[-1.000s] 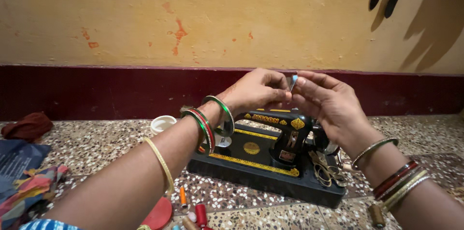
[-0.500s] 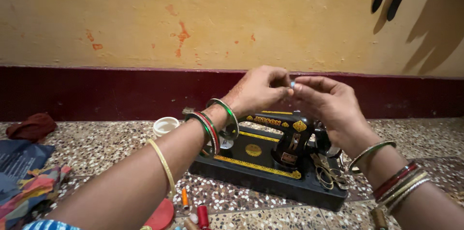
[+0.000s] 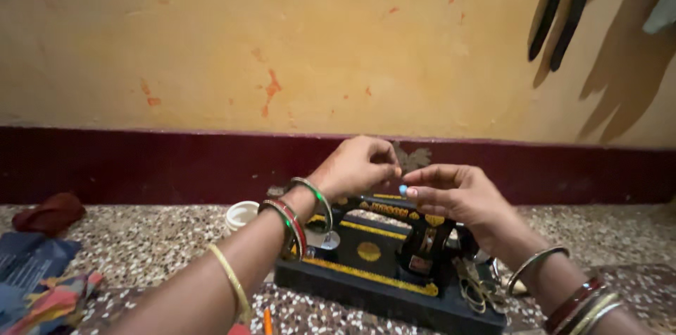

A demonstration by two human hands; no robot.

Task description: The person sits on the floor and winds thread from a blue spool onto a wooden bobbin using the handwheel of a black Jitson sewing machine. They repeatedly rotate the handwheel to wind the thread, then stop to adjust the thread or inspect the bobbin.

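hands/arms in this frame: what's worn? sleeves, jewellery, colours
Both forearms bare, no sleeves in view. Left hand: a stack of green, red and metal bangles at the wrist, plus one thin gold bangle further up the forearm. Right hand: a silver bangle at the wrist, then red and gold bangles behind it.

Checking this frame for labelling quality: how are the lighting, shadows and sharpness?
Head view: warm, dim, even light; long dark shadows fall on the wall at upper right; left hand and right hand slightly soft; sewing machine readable; edges bow a little.
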